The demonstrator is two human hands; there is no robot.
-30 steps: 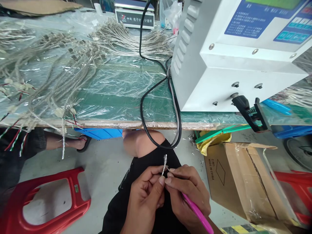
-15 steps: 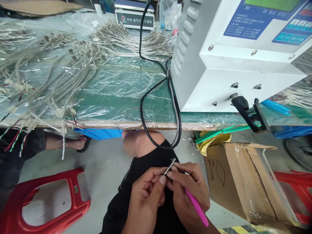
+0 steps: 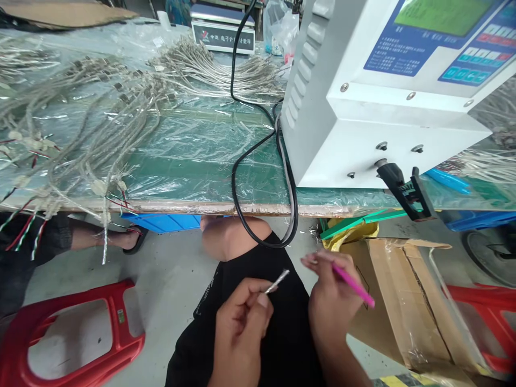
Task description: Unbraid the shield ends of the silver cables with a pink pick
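Note:
My left hand is pinched, thumb on forefinger, around a thin cable whose silvery, twisted-looking end sticks out up and to the right. The rest of that cable is hidden in the fingers. Off to its right, apart from the cable, my right hand is closed on a slim pink-handled tool. The handle slants out behind the hand to the lower right. Motion blurs the right fingers, and I cannot make out the tool's tip. Both hands are above my black-clothed lap.
A white machine with a black clamp-like part stands on the green table. A black cord loops over the table edge. Braided cables lie left, with a scale behind. A carton and red stool flank me.
My right hand has drawn away from the cable end to the right and slightly up, taking the pink-handled tool along. My left hand stays nearly in place, still pinching the cable.

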